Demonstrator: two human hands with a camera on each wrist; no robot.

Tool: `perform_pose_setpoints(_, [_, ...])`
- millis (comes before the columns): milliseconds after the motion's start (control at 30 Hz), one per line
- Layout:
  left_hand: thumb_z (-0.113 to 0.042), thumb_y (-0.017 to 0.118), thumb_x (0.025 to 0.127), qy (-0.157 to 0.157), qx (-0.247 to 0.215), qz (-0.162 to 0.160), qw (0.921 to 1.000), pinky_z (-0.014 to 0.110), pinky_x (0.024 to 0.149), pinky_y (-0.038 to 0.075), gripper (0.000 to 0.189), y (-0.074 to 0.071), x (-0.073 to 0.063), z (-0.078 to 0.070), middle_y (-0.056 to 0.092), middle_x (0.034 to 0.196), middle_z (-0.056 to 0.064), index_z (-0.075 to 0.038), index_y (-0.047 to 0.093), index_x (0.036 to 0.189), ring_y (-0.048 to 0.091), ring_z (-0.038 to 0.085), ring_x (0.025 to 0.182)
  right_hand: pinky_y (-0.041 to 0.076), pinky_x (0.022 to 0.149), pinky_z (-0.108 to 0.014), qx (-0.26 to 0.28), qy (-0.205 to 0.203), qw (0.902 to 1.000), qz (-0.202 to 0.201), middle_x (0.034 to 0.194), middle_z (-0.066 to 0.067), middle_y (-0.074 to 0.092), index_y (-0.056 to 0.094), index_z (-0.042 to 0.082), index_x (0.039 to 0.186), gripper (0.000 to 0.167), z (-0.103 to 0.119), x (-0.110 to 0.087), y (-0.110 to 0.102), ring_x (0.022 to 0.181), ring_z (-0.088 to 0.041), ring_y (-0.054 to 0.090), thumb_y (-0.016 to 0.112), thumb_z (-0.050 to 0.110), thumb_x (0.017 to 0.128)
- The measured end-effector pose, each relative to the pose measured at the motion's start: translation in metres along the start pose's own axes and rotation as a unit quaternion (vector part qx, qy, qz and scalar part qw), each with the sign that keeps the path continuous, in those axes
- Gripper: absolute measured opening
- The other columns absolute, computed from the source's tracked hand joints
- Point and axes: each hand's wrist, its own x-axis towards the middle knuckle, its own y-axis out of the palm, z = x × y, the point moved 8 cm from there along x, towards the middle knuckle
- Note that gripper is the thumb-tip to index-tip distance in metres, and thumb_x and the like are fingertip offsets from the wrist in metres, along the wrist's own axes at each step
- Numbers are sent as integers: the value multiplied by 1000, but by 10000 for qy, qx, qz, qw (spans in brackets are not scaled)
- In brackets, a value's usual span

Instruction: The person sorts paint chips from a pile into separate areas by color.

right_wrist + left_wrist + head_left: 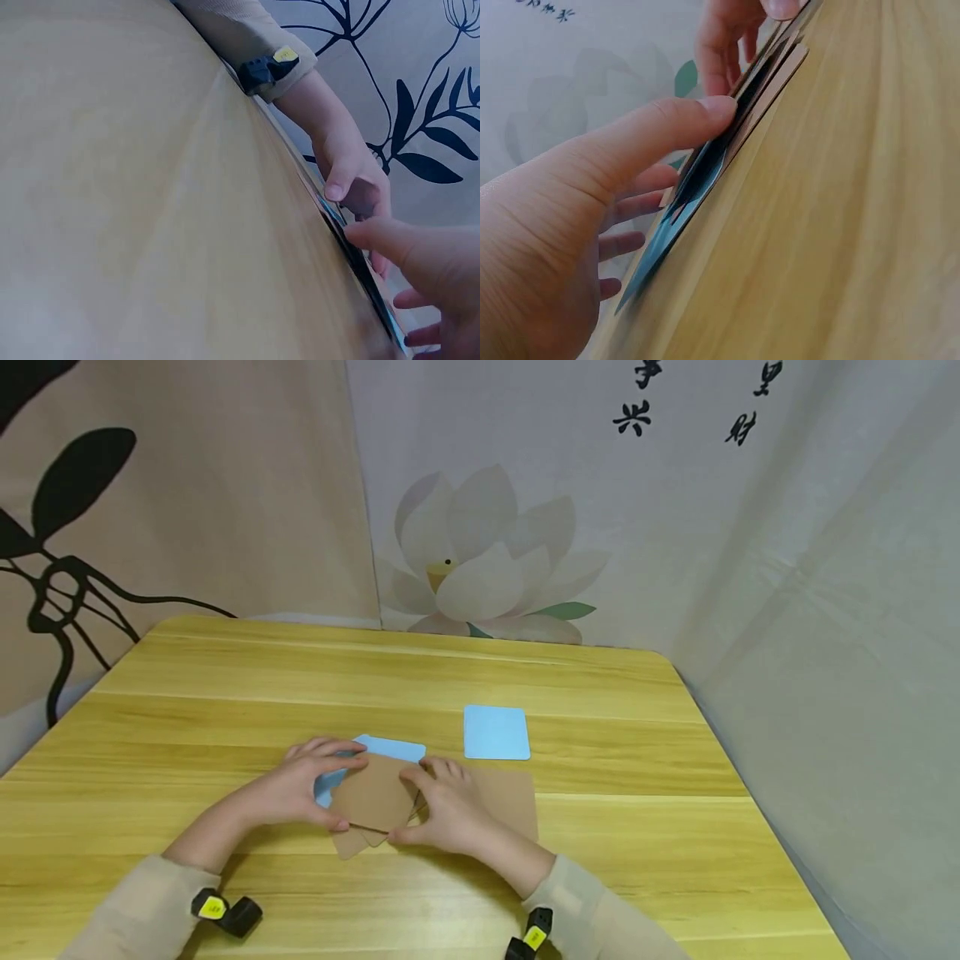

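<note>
Both hands hold a tan square card (375,795) by its edges, over a loose pile. My left hand (303,787) has its thumb at the card's lower left and its fingertips at the upper left. On the opposite side, my right hand (453,814) touches the edge with thumb and index finger. Blue cards (397,748) stick out behind and left of the held card, and tan cards (349,843) peek out below it. In the left wrist view, the stacked cards (664,232) appear edge-on, fanned slightly apart. Much of the pile is hidden.
A blue square card (497,732) lies flat behind the right hand. Larger-looking tan card area (512,797) shows beyond that hand, partly covered by it. The wooden table (637,852) ends at a curtain (540,527) with printed flowers.
</note>
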Motion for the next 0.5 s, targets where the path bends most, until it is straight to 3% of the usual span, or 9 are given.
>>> perform_pose_setpoints(500, [-49, 84, 65, 241, 170, -475, 9984, 63, 97, 17, 85, 1, 12, -29, 43, 144, 7, -10, 57, 135, 32, 35, 129, 31, 103, -51, 395, -297, 9986, -207, 145, -8, 35, 46, 20, 142, 82, -17, -14, -29, 134, -28, 29, 75, 55, 74])
